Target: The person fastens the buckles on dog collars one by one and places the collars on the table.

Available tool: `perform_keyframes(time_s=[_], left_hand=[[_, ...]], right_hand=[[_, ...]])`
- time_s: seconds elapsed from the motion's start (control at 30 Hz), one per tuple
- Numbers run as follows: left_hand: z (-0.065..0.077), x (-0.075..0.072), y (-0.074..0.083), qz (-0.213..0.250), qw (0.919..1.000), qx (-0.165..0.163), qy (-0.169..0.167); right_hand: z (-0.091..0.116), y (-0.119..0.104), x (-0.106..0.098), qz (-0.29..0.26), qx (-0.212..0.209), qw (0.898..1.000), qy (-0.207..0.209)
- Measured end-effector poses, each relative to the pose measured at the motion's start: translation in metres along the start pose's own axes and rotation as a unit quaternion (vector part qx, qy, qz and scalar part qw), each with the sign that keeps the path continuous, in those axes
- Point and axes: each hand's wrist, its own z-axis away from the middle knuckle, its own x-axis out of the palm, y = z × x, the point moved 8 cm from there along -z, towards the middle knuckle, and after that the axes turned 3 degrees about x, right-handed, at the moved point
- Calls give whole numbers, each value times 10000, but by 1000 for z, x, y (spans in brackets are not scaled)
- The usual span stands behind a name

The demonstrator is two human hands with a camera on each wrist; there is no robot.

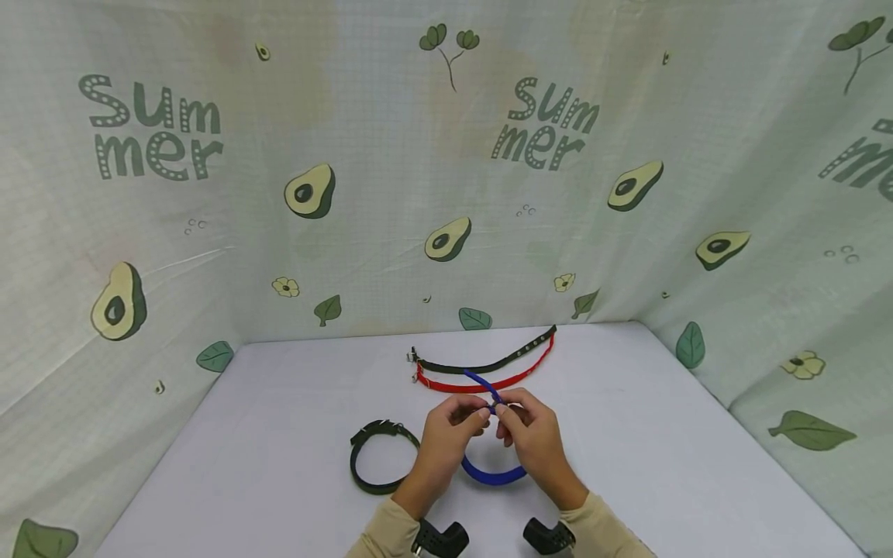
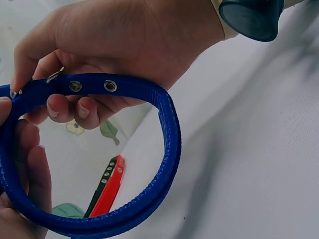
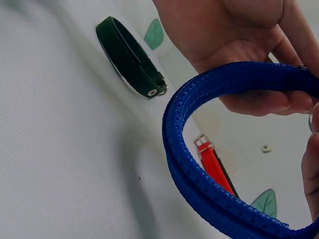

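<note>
A blue pet collar (image 1: 494, 478) with metal eyelets hangs as a loop between the two hands, its free end pointing up and away. The left hand (image 1: 443, 435) pinches the collar near its buckle from the left. From the right, the fingertips of the right hand (image 1: 536, 438) pinch the overlapping strap close by. In the left wrist view, the right hand (image 2: 109, 45) has its fingers at the eyelet part of the blue collar (image 2: 169, 144). The left hand (image 3: 234, 35) appears behind the blue collar (image 3: 199, 189) in the right wrist view. The buckle is mostly hidden by fingers.
A buckled dark green collar (image 1: 356, 465) lies as a ring left of the left hand. Beyond the hands, a black collar (image 1: 481, 370) and a red collar (image 1: 474, 387) lie stretched out on the white table (image 1: 279, 434). A patterned curtain (image 1: 377, 155) stands behind.
</note>
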Motion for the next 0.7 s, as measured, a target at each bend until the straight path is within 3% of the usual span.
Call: perform_keyframes(time_s=[0.23, 0.7], left_hand=[[0, 1, -2, -178, 9998, 46, -103], [0, 3, -1, -439, 9989, 97, -88]], right_hand=[[0, 1, 0, 21, -72, 9998, 158], [1, 6, 3, 2, 193, 9997, 144]])
